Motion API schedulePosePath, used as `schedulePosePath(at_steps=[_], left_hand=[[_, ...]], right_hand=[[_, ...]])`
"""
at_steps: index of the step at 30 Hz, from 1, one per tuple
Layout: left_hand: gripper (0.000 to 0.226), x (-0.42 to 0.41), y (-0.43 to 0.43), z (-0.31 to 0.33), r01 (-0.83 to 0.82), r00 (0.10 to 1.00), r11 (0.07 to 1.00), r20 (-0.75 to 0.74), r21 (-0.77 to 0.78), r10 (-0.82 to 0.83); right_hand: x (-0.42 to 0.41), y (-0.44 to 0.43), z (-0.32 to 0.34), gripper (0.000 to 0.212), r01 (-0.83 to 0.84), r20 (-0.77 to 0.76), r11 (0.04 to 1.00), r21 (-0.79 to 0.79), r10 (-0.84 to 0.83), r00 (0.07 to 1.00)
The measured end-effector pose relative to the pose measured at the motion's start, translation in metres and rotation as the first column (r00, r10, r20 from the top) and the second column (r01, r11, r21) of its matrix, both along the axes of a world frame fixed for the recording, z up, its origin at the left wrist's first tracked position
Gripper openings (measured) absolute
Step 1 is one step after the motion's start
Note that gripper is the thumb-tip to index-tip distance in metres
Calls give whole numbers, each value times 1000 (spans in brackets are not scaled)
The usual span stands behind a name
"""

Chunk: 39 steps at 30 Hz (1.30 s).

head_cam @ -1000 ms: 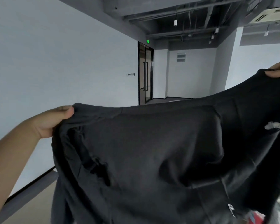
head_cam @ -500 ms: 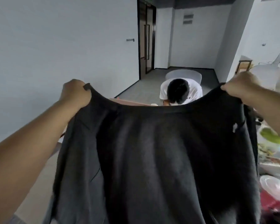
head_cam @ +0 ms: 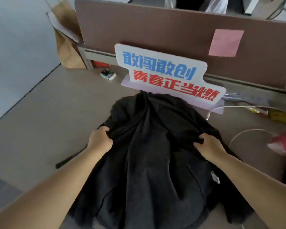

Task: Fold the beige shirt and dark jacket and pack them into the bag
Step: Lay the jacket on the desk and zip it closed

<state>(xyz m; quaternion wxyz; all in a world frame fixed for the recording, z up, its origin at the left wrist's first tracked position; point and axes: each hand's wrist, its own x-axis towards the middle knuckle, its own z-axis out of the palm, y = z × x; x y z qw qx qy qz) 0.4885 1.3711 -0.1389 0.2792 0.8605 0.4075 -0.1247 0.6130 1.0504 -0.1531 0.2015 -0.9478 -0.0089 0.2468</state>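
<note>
Presently the dark jacket (head_cam: pixel 152 146) lies rumpled on the desk (head_cam: pixel 56 113), its far end at the foot of the standing sign (head_cam: pixel 163 71); contact cannot be confirmed. The left hand (head_cam: pixel 99 139) and right hand (head_cam: pixel 208 146) each grip a bunched fistful of cloth, one on each side.

Risks noted:
- Pushing the fabric forward may topple the sign.
- The right edge lies near a white cable (head_cam: pixel 254 129), which could snag and drag.
- The bunched grips are likely to leave creases in the fold.

The beige shirt is not in view. A brown paper bag (head_cam: pixel 66 47) stands at the far left.

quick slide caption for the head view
The left hand and right hand grip the dark jacket lying on the desk before a slogan sign.
</note>
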Motion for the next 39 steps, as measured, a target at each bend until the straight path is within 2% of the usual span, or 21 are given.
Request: schedulePosePath(at_steps=[4, 5, 7, 9, 12, 13, 15, 17, 19, 20, 21, 22, 23, 24, 26, 27, 30, 32, 35, 37, 39], left_hand=[[63, -23, 21, -26, -82, 986, 985, -133, 153, 103], [66, -29, 25, -29, -68, 981, 984, -169, 165, 96], [66, -41, 28, -31, -31, 981, 985, -185, 172, 63], [55, -48, 30, -29, -24, 990, 978, -133, 206, 53], [25, -55, 30, -19, 30, 996, 953, -87, 302, -4], [18, -57, 30, -14, 64, 993, 946, -114, 318, -28], [22, -59, 28, -2, 119, 983, 946, -172, 303, -68], [34, -58, 16, 16, 116, 988, 980, -119, 162, -98], [37, -56, -5, 36, 6, 1000, 988, -2, -155, -7], [32, -55, -18, 47, -62, 997, 925, 23, -376, 77], [25, -56, -31, 54, -105, 989, 811, 26, -575, 146], [23, -57, -42, 59, -119, 980, 693, 30, -711, 199], [21, -59, -52, 59, -111, 970, 604, 47, -789, 240], [21, -61, -62, 59, -91, 961, 550, 72, -830, 268], [25, -66, -78, 51, -71, 943, 520, 113, -851, 313], [28, -70, -84, 44, -79, 934, 520, 120, -851, 337], [30, -84, -97, 20, -147, 908, 563, 115, -813, 404], [26, -91, -102, 7, -209, 887, 612, 117, -762, 448], [34, -104, -102, -1, -316, 872, 653, 61, -688, 485], [37, -118, -99, -2, -328, 925, 698, -68, -636, 373], [25, -134, -98, -1, -313, 950, 705, -198, -637, 242]], right_hand=[[-2, -11, -15, 36, 172, 209, 985, 28, -174, 962], [-1, -11, -14, 40, 210, 214, 978, 15, -208, 954], [-1, -13, -12, 53, 185, 118, 982, -34, -180, 977], [0, -18, -11, 44, 120, 43, 991, -65, -117, 992], [0, -26, -1, 12, 77, 78, 993, -88, -70, 995], [-1, -27, 5, 9, 100, 99, 991, -89, -91, 991], [-2, -26, 19, 14, 168, 136, 983, -81, -156, 978], [-7, -15, 35, 17, 190, 126, 980, -51, -183, 975], [-18, 6, 53, 8, 181, 1, 980, 82, -182, 983], [-25, 19, 61, 4, 198, -143, 958, 208, -171, 975], [-33, 31, 68, 6, 245, -323, 908, 340, -132, 937], [-42, 42, 73, 7, 302, -480, 844, 444, -61, 875], [-50, 49, 75, 5, 328, -570, 792, 515, 30, 821], [-56, 54, 72, 3, 289, -580, 777, 559, 118, 806], [-67, 57, 56, 26, 90, -459, 818, 567, 224, 860], [-73, 55, 48, 38, -33, -383, 856, 516, 266, 885], [-91, 45, 24, 48, -345, -243, 869, 354, 442, 864], [-102, 41, 12, 44, -488, -170, 830, 271, 540, 824], [-116, 44, 2, 32, -582, 48, 782, 222, 588, 808], [-125, 50, -2, 29, -658, 186, 715, 237, 631, 753], [-131, 61, -6, 34, -779, 250, 588, 220, 738, 627]])
